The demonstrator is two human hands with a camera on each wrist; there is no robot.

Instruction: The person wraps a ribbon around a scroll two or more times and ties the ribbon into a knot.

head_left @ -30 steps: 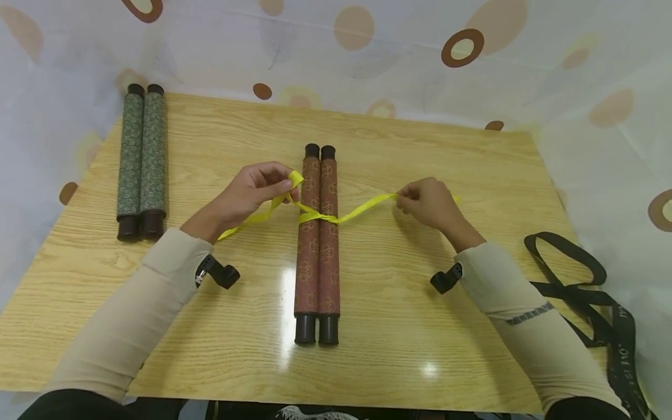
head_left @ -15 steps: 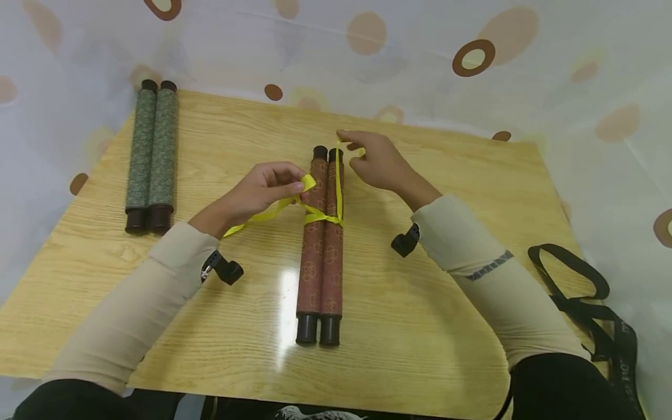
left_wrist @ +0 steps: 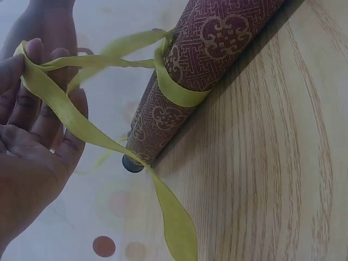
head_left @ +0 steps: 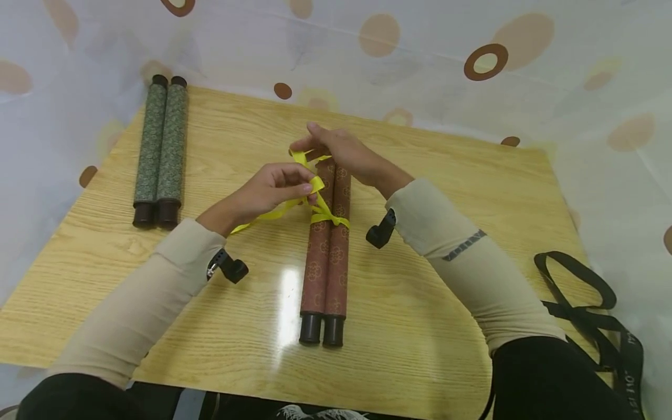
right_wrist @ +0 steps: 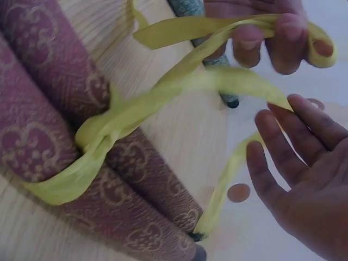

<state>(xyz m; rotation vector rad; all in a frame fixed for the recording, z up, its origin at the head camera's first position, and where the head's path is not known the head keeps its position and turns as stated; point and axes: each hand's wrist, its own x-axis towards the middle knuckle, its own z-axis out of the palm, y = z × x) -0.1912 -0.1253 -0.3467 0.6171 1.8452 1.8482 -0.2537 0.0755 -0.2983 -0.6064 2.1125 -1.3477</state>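
Note:
A red-brown patterned scroll [head_left: 315, 268], rolled from both ends into two side-by-side rolls with dark end knobs, lies lengthwise on the table. Round its middle runs a yellow ribbon [right_wrist: 130, 111], crossed over itself on top. My left hand [head_left: 265, 195] pinches a small loop of this ribbon between thumb and fingers, just left of the scroll; a loose tail hangs below. Over the scroll's far end, my right hand [head_left: 352, 154] has its fingers extended and thumb apart. The other ribbon end passes over its fingertips [right_wrist: 266, 122] and hangs down behind them.
A green patterned scroll [head_left: 160, 146], also in two rolls, lies at the table's far left. Looped black strap [head_left: 572, 315] with pale lettering lies at the right edge. A dotted white sheet [head_left: 420, 76] rises behind the wooden table [head_left: 409, 338].
From the right of the scroll, my right hand has swung up and left with its ribbon end, from a pinch to extended fingers. My left hand has kept its pinch on the loop.

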